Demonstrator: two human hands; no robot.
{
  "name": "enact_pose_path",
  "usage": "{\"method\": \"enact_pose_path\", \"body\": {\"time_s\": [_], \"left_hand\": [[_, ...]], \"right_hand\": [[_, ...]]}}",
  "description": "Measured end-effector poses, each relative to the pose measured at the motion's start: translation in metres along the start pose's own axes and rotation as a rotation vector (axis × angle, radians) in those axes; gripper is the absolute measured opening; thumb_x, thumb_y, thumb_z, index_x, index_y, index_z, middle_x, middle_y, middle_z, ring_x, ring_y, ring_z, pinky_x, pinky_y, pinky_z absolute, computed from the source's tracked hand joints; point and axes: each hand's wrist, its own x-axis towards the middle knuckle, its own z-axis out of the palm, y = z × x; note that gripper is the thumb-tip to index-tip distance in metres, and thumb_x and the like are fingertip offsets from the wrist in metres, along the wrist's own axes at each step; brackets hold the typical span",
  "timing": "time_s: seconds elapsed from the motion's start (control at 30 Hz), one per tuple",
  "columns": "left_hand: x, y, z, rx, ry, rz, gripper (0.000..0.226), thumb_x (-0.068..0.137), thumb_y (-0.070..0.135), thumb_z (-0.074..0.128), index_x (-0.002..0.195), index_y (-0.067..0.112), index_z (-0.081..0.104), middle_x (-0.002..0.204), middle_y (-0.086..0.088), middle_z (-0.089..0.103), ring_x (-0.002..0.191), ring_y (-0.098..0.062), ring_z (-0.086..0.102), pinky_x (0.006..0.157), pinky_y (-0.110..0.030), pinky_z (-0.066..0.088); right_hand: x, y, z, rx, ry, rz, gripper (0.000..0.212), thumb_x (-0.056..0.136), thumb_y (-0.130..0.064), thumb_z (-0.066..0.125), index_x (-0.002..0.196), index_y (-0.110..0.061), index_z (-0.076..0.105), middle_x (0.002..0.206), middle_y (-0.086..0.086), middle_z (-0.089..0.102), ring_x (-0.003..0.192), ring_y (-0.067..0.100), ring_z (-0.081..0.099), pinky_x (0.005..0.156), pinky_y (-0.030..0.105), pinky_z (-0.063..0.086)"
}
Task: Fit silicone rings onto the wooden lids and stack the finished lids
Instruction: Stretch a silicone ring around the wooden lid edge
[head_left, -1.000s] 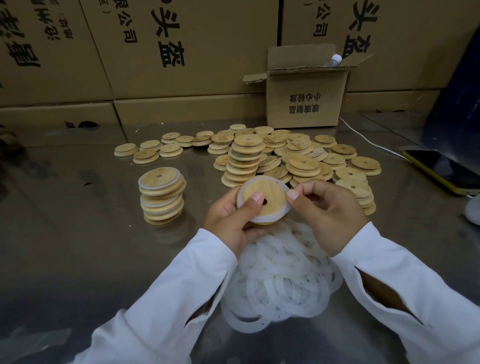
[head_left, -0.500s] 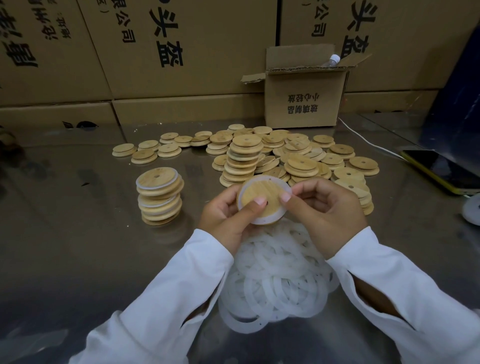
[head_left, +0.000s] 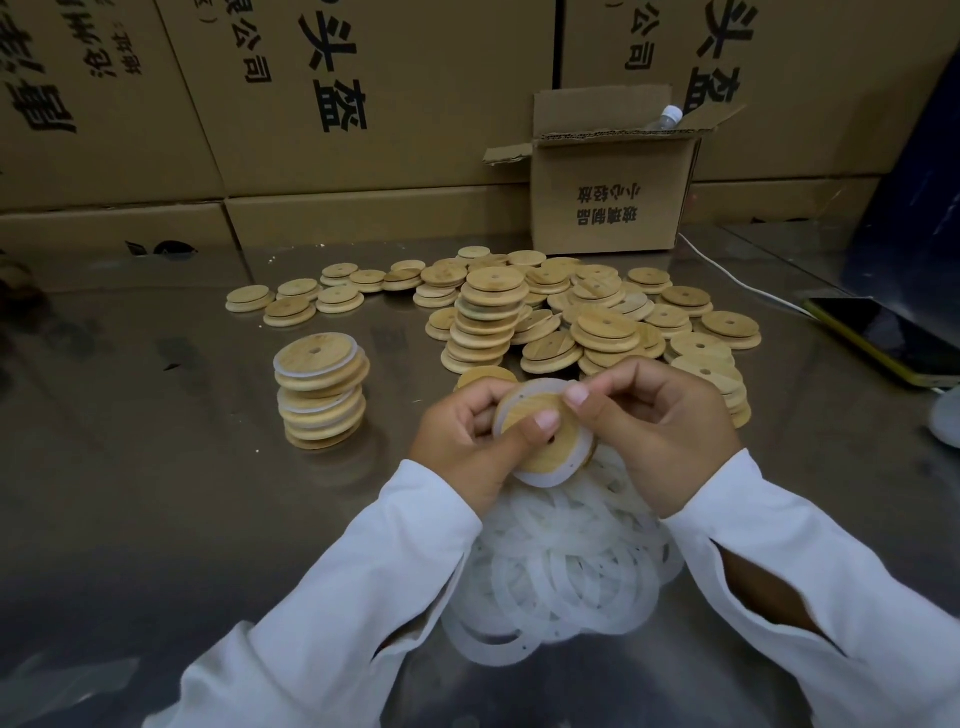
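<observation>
Both hands hold one round wooden lid (head_left: 563, 441) with a white silicone ring (head_left: 543, 475) around its rim, tilted toward me above the table. My left hand (head_left: 467, 441) grips its left side, thumb pressed on the face near the centre hole. My right hand (head_left: 660, 421) pinches its upper right edge. Under my wrists lies a heap of loose white silicone rings (head_left: 561, 577). To the left stands a stack of ringed lids (head_left: 319, 389). Behind my hands spreads a big pile of bare wooden lids (head_left: 561, 312).
A small open cardboard box (head_left: 610, 192) stands at the back, with a bottle top showing. Large cartons (head_left: 337, 104) wall off the far side. A phone with a yellow case (head_left: 888, 338) and a white cable (head_left: 737, 278) lie at the right. The table (head_left: 130, 467) is shiny metal.
The lid has turned in my hands and tilted. My left thumb has slid toward the centre hole, and my right fingers have shifted along the upper edge.
</observation>
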Motion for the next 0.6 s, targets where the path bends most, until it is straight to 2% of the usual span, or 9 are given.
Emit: {"method": "enact_pose_path", "body": {"time_s": [0.17, 0.3, 0.4, 0.53, 0.6], "left_hand": [[0.0015, 0.0013, -0.0016, -0.025, 0.026, 0.016, 0.024, 0.064, 0.02, 0.068, 0.085, 0.008, 0.063, 0.072, -0.004, 0.069, 0.068, -0.016, 0.063, 0.066, -0.025, 0.052], [0.0002, 0.0002, 0.001, -0.15, 0.042, -0.03, 0.027, 0.063, 0.016, 0.078, 0.084, 0.008, 0.063, 0.071, -0.005, 0.069, 0.068, -0.019, 0.062, 0.069, -0.032, 0.051], [-0.0007, -0.0008, 0.0046, -0.233, 0.046, -0.062, 0.029, 0.061, 0.02, 0.065, 0.086, 0.005, 0.061, 0.073, -0.007, 0.067, 0.07, -0.019, 0.063, 0.066, -0.03, 0.054], [-0.0006, 0.0004, 0.0058, -0.265, 0.046, -0.065, 0.027, 0.064, 0.018, 0.063, 0.087, 0.005, 0.06, 0.074, -0.007, 0.066, 0.068, -0.016, 0.064, 0.064, -0.028, 0.055], [-0.0004, 0.0013, 0.0059, -0.27, 0.053, -0.055, 0.026, 0.063, 0.018, 0.063, 0.086, 0.005, 0.06, 0.073, -0.006, 0.067, 0.068, -0.015, 0.064, 0.064, -0.027, 0.055]], "right_hand": [[0.0024, -0.0018, -0.004, -0.023, 0.01, -0.005, 0.016, 0.072, -0.013, 0.071, 0.061, -0.021, 0.065, 0.065, -0.006, 0.069, 0.065, 0.006, 0.063, 0.064, 0.019, 0.052], [0.0043, -0.0038, -0.0033, -0.038, -0.001, -0.015, 0.014, 0.072, -0.014, 0.071, 0.062, -0.02, 0.064, 0.065, -0.007, 0.068, 0.066, 0.008, 0.062, 0.066, 0.021, 0.052], [0.0047, -0.0044, -0.0041, -0.038, -0.005, -0.008, 0.011, 0.071, -0.017, 0.071, 0.062, -0.02, 0.064, 0.065, -0.008, 0.067, 0.065, 0.007, 0.061, 0.066, 0.02, 0.051], [0.006, -0.0061, -0.0061, -0.02, -0.031, 0.023, 0.009, 0.068, -0.022, 0.07, 0.062, -0.019, 0.064, 0.063, -0.008, 0.067, 0.064, 0.006, 0.061, 0.065, 0.018, 0.05], [0.0073, -0.0065, -0.0073, -0.036, -0.046, 0.024, 0.01, 0.072, -0.018, 0.07, 0.063, -0.017, 0.065, 0.063, -0.008, 0.067, 0.063, 0.005, 0.06, 0.064, 0.016, 0.05]]}}
